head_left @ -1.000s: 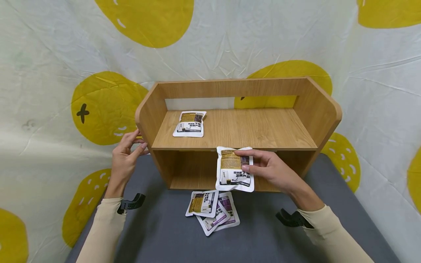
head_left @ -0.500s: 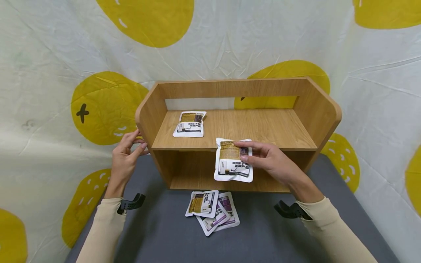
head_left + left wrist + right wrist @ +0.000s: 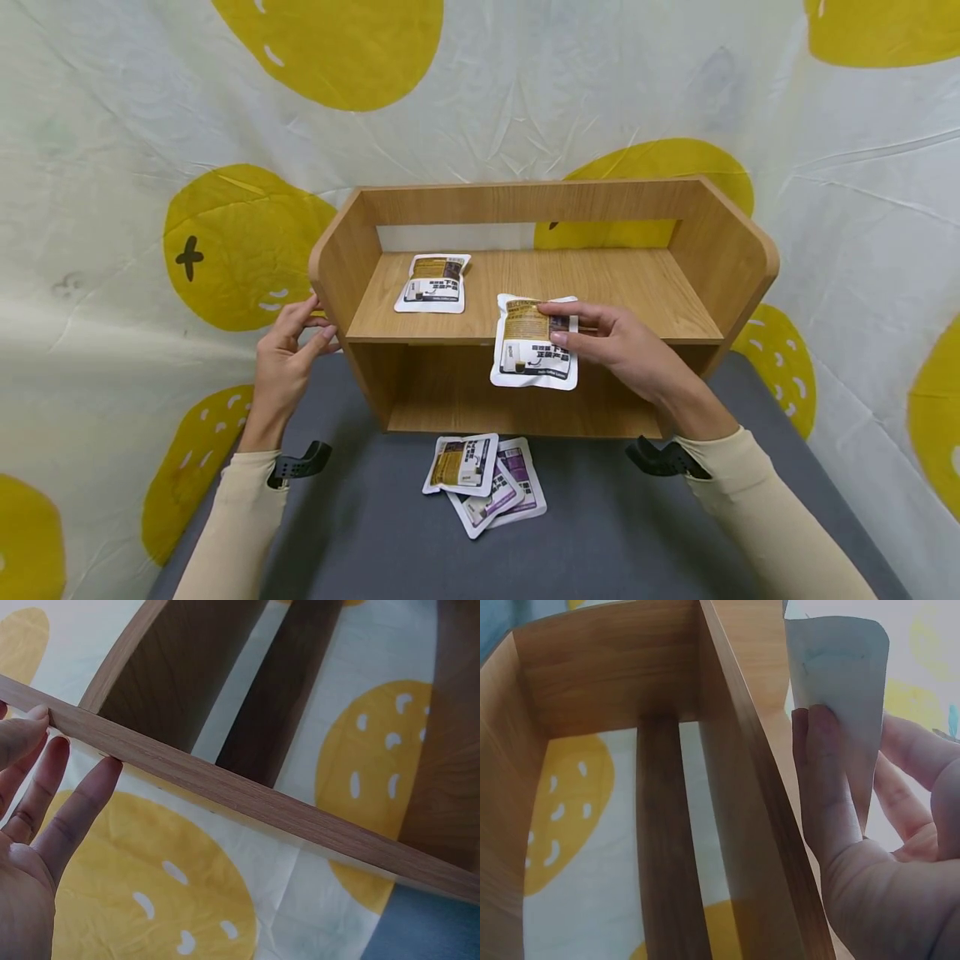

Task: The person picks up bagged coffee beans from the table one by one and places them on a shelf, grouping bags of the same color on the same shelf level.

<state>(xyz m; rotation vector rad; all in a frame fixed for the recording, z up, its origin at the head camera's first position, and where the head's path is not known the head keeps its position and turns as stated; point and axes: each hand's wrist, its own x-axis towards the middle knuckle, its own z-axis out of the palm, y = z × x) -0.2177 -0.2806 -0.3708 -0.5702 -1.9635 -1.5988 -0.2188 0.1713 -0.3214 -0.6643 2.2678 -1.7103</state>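
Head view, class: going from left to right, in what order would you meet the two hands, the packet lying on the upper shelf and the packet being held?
Left hand → shelved packet → held packet → right hand

Head view, 6 o'clock: two purple pouches (image 3: 527, 477) partly covered by the top pouch (image 3: 461, 465) | held pouch (image 3: 534, 354): too finely printed to be fully read; right hand (image 3: 622, 342) partly hidden behind it | right sleeve (image 3: 772, 517) cut off, 4 o'clock | left wrist view: left hand (image 3: 26, 892) cut off, 8 o'clock
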